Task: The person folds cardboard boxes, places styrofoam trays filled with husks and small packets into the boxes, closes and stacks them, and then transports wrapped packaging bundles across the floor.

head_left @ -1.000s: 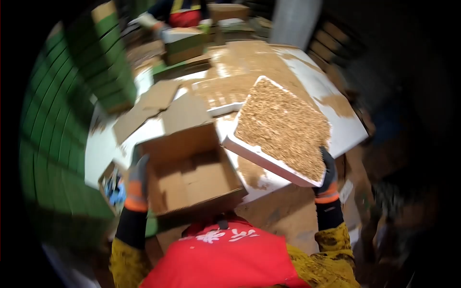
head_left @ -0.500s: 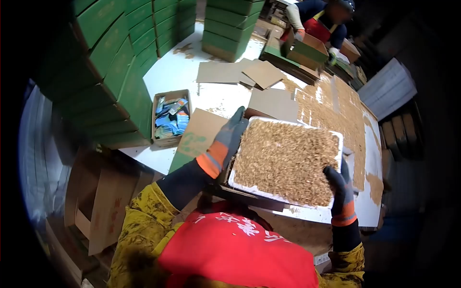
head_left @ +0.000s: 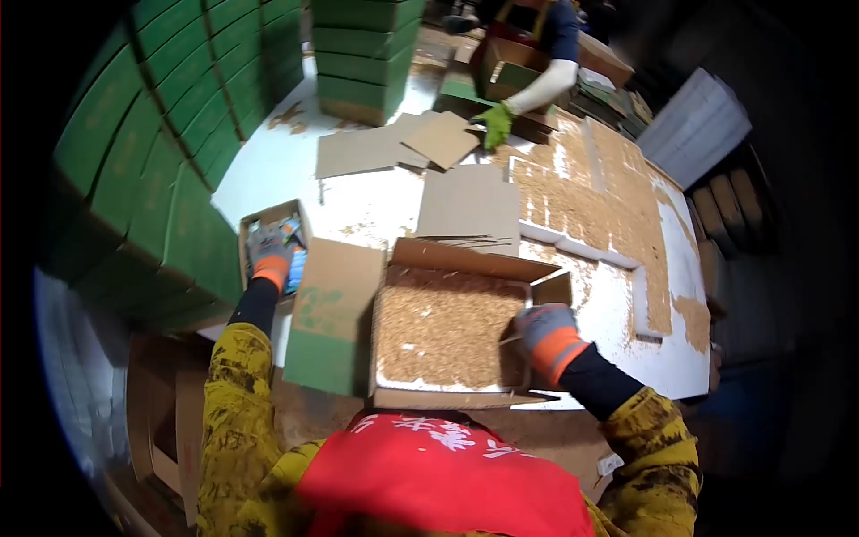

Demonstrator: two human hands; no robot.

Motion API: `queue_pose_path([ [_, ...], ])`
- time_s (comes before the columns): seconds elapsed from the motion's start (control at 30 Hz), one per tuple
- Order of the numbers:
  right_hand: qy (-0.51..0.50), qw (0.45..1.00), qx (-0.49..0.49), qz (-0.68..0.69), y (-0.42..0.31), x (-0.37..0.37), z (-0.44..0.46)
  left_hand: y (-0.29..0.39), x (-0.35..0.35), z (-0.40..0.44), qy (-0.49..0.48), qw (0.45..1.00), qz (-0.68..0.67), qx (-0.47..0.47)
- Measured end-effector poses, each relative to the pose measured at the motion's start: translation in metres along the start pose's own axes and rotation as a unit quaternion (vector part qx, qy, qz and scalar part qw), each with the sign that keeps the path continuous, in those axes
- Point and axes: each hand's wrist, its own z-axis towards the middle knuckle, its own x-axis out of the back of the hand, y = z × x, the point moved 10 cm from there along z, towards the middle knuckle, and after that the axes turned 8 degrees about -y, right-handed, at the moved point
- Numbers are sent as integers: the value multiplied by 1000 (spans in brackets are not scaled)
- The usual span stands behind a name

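Stacked green boxes (head_left: 192, 80) line the left, and another green stack (head_left: 365, 63) stands on the white surface (head_left: 344, 204). Across it is a co-worker (head_left: 548, 27) with a pale sleeve (head_left: 548, 85) and green glove (head_left: 494, 123). At the right, a pale ribbed block (head_left: 696, 130) sits near dark-edged brown cartons (head_left: 735, 199).

No text can be read with certainty. White characters (head_left: 447, 437) run across the red apron (head_left: 447, 479) at the near side, too blurred to make out; green print on the left cardboard flap (head_left: 344, 273) is illegible too.
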Motion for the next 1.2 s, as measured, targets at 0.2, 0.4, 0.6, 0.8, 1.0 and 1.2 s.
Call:
queue_pose_path([
  [0.2, 86, 688, 149, 705, 106, 71, -1, -22, -19, 17, 99, 995, -13, 12],
  [0.4, 184, 795, -38, 577, 183, -34, 213, -66, 60, -17, 36, 968, -219, 120],
  [0.6, 183, 894, -193, 361, 134, -40, 310, -50, 136, -40, 145, 976, -142, 72],
  [0.8, 216, 869, -253, 367, 146, -20, 256, -18, 87, -10, 64, 993, 84, 49],
  [1.0, 194, 821, -241, 479, 188, -62, 257, 2, 25, -9, -47, 997, 60, 12],
  [1.2, 266, 418, 41, 867, 215, -73, 252, -18, 8, -16, -48, 998, -24, 29],
])
